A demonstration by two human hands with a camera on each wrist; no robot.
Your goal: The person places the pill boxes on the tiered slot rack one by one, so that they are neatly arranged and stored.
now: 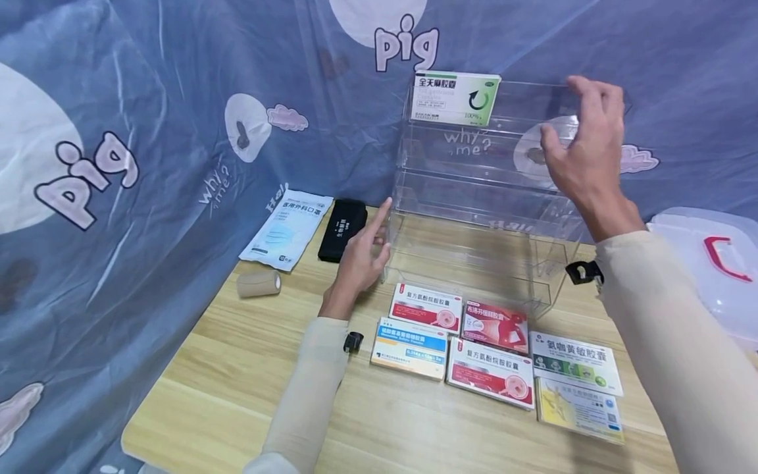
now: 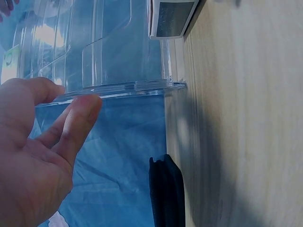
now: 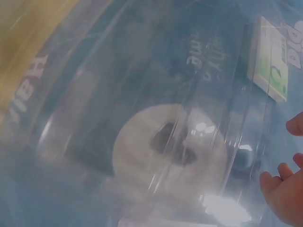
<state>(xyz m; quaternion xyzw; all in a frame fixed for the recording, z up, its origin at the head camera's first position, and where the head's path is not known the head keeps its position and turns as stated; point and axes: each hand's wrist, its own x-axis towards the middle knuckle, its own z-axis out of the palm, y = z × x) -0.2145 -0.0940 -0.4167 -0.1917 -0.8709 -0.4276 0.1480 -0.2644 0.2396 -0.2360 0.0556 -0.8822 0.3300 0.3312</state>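
Note:
A clear acrylic tiered rack [image 1: 450,230] stands at the back of the table. One green-and-white medicine box [image 1: 454,99] leans on its top tier, at the left. My left hand [image 1: 357,260] is at the rack's left side, index finger straight; in the left wrist view its fingertips [image 2: 90,106] lie right at the side panel's edge. My right hand [image 1: 592,135] is raised by the rack's upper right corner, thumb and fingers spread with nothing between them. The right wrist view shows the fingers of that hand [image 3: 284,189] beside the clear tiers.
Several medicine boxes [image 1: 414,347] lie flat before the rack. To its left are a black pouch [image 1: 342,230], a mask packet [image 1: 287,229] and a tan bandage roll [image 1: 258,284]. A translucent case [image 1: 687,247] with a red handle stands at right. A blue patterned cloth [image 1: 177,79] hangs behind.

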